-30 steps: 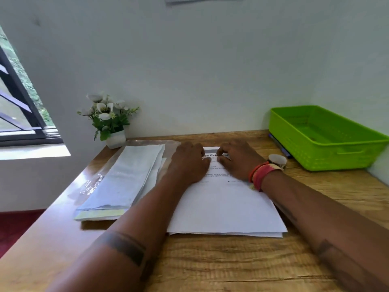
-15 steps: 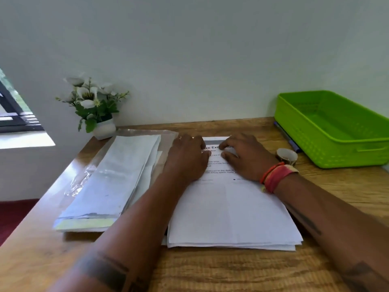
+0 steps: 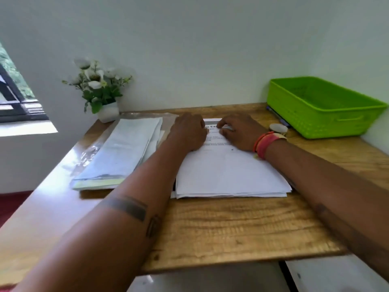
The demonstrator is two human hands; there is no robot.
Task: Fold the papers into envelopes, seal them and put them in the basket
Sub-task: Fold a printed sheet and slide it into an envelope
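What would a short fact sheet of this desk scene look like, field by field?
Surface: wooden table
Papers: white stack, centre
Left hand: on the stack's far end
Right hand: beside it, fingers on the printed top sheet
Envelopes: pile left of the stack
Basket: green basket, far right, nothing visible inside
Decoration: potted flowers, by the wall

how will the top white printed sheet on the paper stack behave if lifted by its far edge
The top white printed sheet looks thin, so it would probably droop. It lies loose on the white paper stack, so lower sheets may slide. Both the left hand and right hand rest there.
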